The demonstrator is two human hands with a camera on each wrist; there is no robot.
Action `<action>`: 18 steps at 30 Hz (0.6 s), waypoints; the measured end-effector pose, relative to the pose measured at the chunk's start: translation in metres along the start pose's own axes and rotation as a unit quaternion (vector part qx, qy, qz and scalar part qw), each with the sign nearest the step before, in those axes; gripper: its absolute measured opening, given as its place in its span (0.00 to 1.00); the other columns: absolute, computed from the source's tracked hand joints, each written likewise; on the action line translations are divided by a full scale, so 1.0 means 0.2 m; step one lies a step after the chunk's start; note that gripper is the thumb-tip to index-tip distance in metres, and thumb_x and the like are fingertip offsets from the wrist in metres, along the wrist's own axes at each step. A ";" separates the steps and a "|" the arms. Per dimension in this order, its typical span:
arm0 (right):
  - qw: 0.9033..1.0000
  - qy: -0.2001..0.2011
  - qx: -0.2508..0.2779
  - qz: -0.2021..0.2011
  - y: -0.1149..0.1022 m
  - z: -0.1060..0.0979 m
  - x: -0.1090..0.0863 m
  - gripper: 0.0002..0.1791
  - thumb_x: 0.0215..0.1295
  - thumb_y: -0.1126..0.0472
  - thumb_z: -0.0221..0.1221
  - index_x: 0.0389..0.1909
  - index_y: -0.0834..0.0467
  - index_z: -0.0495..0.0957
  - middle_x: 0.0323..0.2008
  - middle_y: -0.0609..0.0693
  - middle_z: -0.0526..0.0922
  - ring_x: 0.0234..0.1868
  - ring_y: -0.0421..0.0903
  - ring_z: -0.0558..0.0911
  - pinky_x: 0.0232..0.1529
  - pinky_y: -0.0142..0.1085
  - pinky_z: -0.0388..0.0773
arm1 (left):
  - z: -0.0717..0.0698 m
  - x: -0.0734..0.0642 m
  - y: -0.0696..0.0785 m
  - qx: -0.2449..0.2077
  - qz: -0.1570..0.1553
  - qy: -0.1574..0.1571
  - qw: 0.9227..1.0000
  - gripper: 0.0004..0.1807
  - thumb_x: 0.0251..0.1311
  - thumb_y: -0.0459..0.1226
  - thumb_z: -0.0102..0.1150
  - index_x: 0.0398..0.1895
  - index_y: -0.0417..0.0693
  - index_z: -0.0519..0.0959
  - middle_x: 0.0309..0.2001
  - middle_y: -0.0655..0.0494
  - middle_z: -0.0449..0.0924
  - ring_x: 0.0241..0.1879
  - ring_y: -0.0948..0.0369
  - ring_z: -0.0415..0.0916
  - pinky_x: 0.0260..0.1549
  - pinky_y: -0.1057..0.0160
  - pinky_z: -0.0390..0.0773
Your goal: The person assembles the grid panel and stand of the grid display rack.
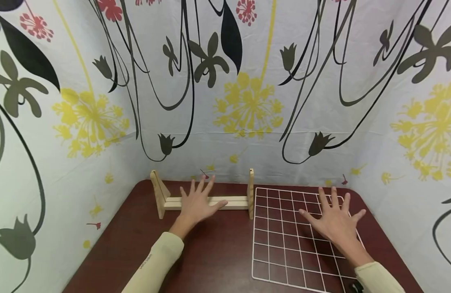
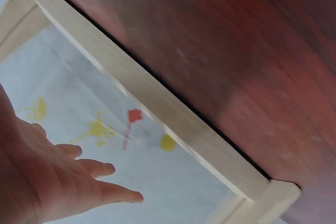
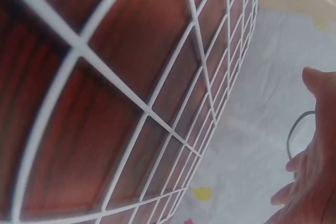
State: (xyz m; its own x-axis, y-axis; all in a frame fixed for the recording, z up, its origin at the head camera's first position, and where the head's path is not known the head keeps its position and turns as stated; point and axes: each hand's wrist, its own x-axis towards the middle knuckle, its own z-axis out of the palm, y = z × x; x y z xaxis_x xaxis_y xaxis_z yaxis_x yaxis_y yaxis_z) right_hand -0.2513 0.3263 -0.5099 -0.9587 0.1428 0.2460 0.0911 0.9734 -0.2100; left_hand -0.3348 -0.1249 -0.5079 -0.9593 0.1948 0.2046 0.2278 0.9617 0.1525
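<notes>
My left hand point(image 1: 197, 205) is spread wide, fingers straight, in front of a pale wooden rack point(image 1: 232, 202) with two upright ends joined by a low crossbar. In the left wrist view that crossbar point(image 2: 152, 95) runs diagonally past the fingers, with a gap between it and the hand. On the right, a white wire grid panel point(image 1: 284, 244) lies flat on the table. Over its right part, my right hand point(image 1: 336, 221) is spread with fingers apart, holding nothing. The right wrist view shows the grid's wires point(image 3: 147, 109) to the left of the hand.
The dark red-brown table point(image 1: 214, 248) reaches back to a floral-printed cloth point(image 1: 210, 118) hanging behind and at both sides. A small black object point(image 1: 356, 286) sits by the right sleeve, near the grid's front right corner. The rack's right end stands close beside the grid.
</notes>
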 end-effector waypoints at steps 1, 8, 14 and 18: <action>1.000 0.002 0.000 -0.002 0.00 0.00 -0.01 0.65 0.60 0.14 0.51 0.87 0.45 0.36 0.84 0.70 0.42 0.80 0.83 0.37 0.58 0.92 0.29 | 0.00 -0.01 0.02 -0.001 0.005 0.002 1.000 0.59 0.50 0.90 0.30 0.84 0.84 0.32 0.88 0.58 0.43 0.85 0.38 0.45 0.72 0.17 0.45; 1.000 0.015 0.017 -0.011 -0.01 -0.04 -0.11 0.59 0.69 0.24 0.54 0.87 0.53 0.41 0.80 0.77 0.50 0.77 0.83 0.52 0.57 0.87 0.57 | -0.02 -0.06 0.13 -0.005 0.036 0.017 0.999 0.57 0.59 0.83 0.39 0.84 0.81 0.29 0.88 0.57 0.43 0.84 0.40 0.50 0.72 0.18 0.48; 1.000 0.009 0.020 -0.003 0.02 -0.08 -0.15 0.59 0.71 0.25 0.54 0.86 0.55 0.40 0.79 0.78 0.51 0.72 0.83 0.60 0.43 0.79 0.73 | -0.02 -0.13 0.23 -0.065 0.065 0.030 0.995 0.57 0.67 0.74 0.50 0.88 0.66 0.35 0.88 0.54 0.45 0.84 0.39 0.52 0.72 0.19 0.51; 1.000 -0.008 0.021 0.015 0.07 -0.11 -0.16 0.61 0.70 0.23 0.51 0.86 0.55 0.36 0.78 0.79 0.50 0.65 0.83 0.65 0.29 0.70 0.76 | -0.03 -0.17 0.27 -0.121 0.080 0.033 0.989 0.58 0.69 0.70 0.54 0.88 0.59 0.33 0.88 0.55 0.45 0.83 0.42 0.55 0.72 0.20 0.53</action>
State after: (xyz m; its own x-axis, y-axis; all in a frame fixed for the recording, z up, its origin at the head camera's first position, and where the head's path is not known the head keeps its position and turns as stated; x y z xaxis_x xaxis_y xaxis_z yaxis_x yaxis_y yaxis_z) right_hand -0.2128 0.3389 -0.5004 -0.9600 0.1692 0.2232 0.1097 0.9603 -0.2563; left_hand -0.2888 -0.0808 -0.5018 -0.8968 0.3195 0.3061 0.4161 0.8443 0.3377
